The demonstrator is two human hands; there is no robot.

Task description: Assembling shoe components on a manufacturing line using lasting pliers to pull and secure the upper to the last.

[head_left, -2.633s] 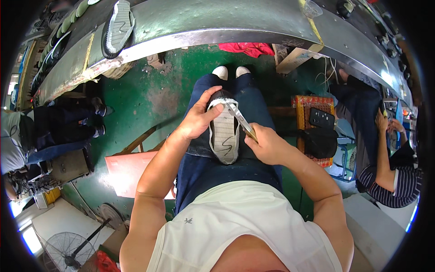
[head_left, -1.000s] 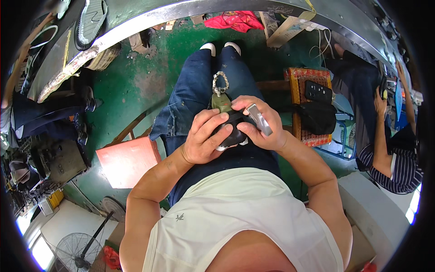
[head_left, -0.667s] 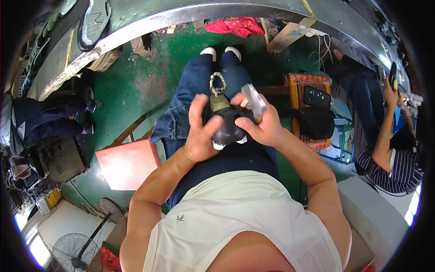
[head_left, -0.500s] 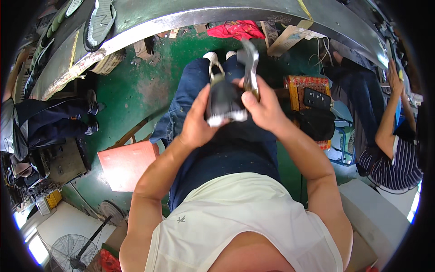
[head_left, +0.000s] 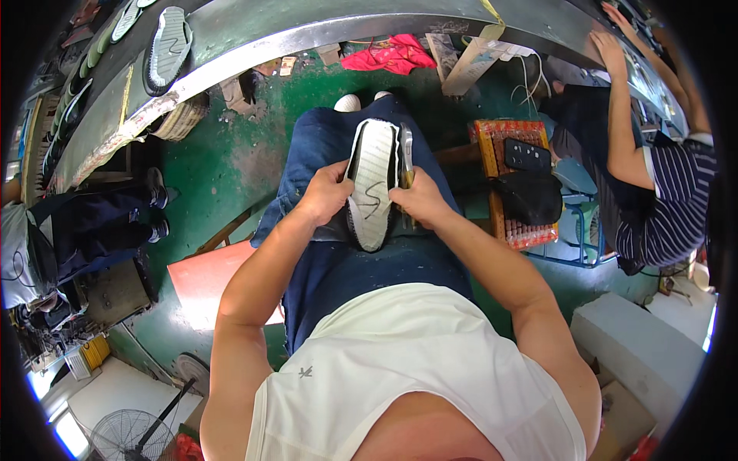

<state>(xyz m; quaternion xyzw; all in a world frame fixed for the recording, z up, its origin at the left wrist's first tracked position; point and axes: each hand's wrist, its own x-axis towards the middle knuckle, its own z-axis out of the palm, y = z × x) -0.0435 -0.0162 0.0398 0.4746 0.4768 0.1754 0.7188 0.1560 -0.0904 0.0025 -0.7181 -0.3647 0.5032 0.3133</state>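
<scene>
A shoe upper [head_left: 372,184] is held over my lap, underside up: a pale ribbed bottom with a dark cord zigzagging across it and a black edge around the heel. My left hand [head_left: 327,194] grips its left side, thumb on the rim. My right hand [head_left: 421,198] is closed around metal pincers [head_left: 407,146], which lie upright along the shoe's right side. The right thumb presses against the shoe's edge. My fingers beneath the shoe are hidden.
A dark workbench [head_left: 307,38] curves across the front, with another shoe [head_left: 167,50] on its left. To the right, a beaded seat [head_left: 492,142] bears a phone [head_left: 527,154] and a black bag [head_left: 530,196]. A person in stripes [head_left: 676,192] sits beyond. A pink board [head_left: 219,280] is at left.
The shoe has turned from its dark side to its pale underside, toe pointing away. The pincers have come down from their raised position to the shoe's right edge.
</scene>
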